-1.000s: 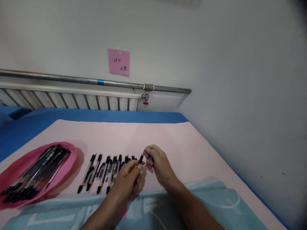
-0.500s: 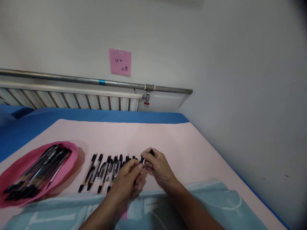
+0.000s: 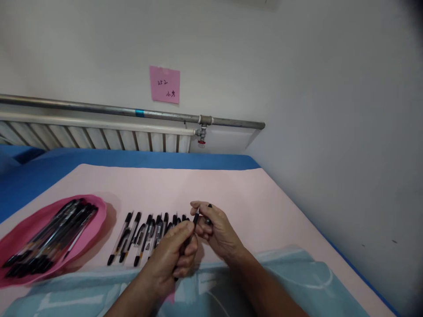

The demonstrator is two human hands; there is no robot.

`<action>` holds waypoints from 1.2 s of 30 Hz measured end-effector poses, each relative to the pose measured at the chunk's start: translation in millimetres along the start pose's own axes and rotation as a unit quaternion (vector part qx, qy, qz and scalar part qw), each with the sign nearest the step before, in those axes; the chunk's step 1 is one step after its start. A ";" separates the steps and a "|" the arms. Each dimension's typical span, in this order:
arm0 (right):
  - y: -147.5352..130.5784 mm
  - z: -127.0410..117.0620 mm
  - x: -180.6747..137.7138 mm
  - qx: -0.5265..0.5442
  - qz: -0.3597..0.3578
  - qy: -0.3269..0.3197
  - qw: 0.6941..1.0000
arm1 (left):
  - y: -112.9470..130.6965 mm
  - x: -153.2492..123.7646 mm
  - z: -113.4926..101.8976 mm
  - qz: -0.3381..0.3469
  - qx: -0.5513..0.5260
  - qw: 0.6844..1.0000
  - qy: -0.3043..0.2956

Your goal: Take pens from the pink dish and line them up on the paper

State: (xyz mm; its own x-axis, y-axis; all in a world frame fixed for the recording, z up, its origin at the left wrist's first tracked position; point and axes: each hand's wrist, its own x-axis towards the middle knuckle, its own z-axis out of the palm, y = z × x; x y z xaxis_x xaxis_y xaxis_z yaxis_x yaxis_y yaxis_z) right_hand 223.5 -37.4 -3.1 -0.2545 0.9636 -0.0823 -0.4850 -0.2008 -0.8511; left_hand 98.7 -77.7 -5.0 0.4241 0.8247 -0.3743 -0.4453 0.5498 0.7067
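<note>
My left hand (image 3: 173, 257) is closed around the barrel of a black pen (image 3: 194, 221), its tip pointing up and away. My right hand (image 3: 216, 229) is curled shut just to the right of that tip, fingers touching the pen's end, with a small black pen cap (image 3: 209, 206) showing at the top of its fingers. Both hands hover over the near middle of a pale pink sheet (image 3: 198, 185). Just left of them lies a row of several black pens (image 3: 145, 237), side by side.
A pink tray (image 3: 99, 207) at the left holds several more black pens. Blue cloth (image 3: 99, 158) borders the sheet, a light blue cloth (image 3: 297, 273) covers the near edge. A radiator (image 3: 99, 138), a pipe and a pink note (image 3: 164, 84) are on the back wall; a white wall rises close on the right.
My left hand has slid back along the pen toward me, and the pen's tip now stands higher between the two hands. My right hand stayed by the pen's end.
</note>
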 end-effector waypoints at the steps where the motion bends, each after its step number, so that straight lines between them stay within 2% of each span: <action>1: 0.9 0.2 0.1 -0.004 -0.005 0.015 1.000 | -0.3 0.6 0.4 0.005 0.005 1.000 0.009; 5: 4.9 2.2 -0.5 -0.052 -0.028 0.084 0.995 | -2.7 3.0 2.5 0.027 0.063 0.997 0.042; 8: 4.8 3.4 -1.6 -0.080 -0.029 0.108 0.991 | -5.1 4.2 3.5 0.037 0.099 0.993 0.056; 10: 2.9 3.1 -1.9 -0.058 -0.017 0.096 0.994 | -6.1 4.4 3.5 0.038 0.102 0.992 0.063; 14: 0.2 1.6 -1.3 -0.010 0.029 0.031 0.999 | -6.7 4.6 2.4 0.039 0.095 0.992 0.069; 16: 1.3 2.0 -1.0 -0.018 0.030 0.039 0.999 | -6.6 5.0 1.9 0.042 0.094 0.992 0.071; 21: 5.7 3.8 -0.9 -0.057 -0.004 0.107 0.993 | -4.3 6.8 1.8 0.046 0.115 0.990 0.071; 27: 3.9 3.8 -1.7 -0.021 0.038 0.067 0.997 | -2.6 8.7 1.0 0.049 0.148 0.983 0.092; 33: 3.7 6.5 -2.1 -0.022 0.011 0.106 0.994 | -6.7 9.4 -0.2 0.078 0.180 0.977 0.086; 36: 3.3 6.2 -2.2 -0.005 0.033 0.082 0.996 | -6.9 10.1 -0.8 0.075 0.165 0.980 0.085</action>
State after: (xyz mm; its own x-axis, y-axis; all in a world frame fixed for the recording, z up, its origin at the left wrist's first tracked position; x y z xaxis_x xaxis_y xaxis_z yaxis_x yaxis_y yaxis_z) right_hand 217.2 -41.3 -2.6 -0.1449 0.9644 -0.2211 -0.4641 -0.2636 -0.8457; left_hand 105.4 -73.1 -14.1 0.2244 0.9182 -0.3265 -0.2007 0.3714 0.9065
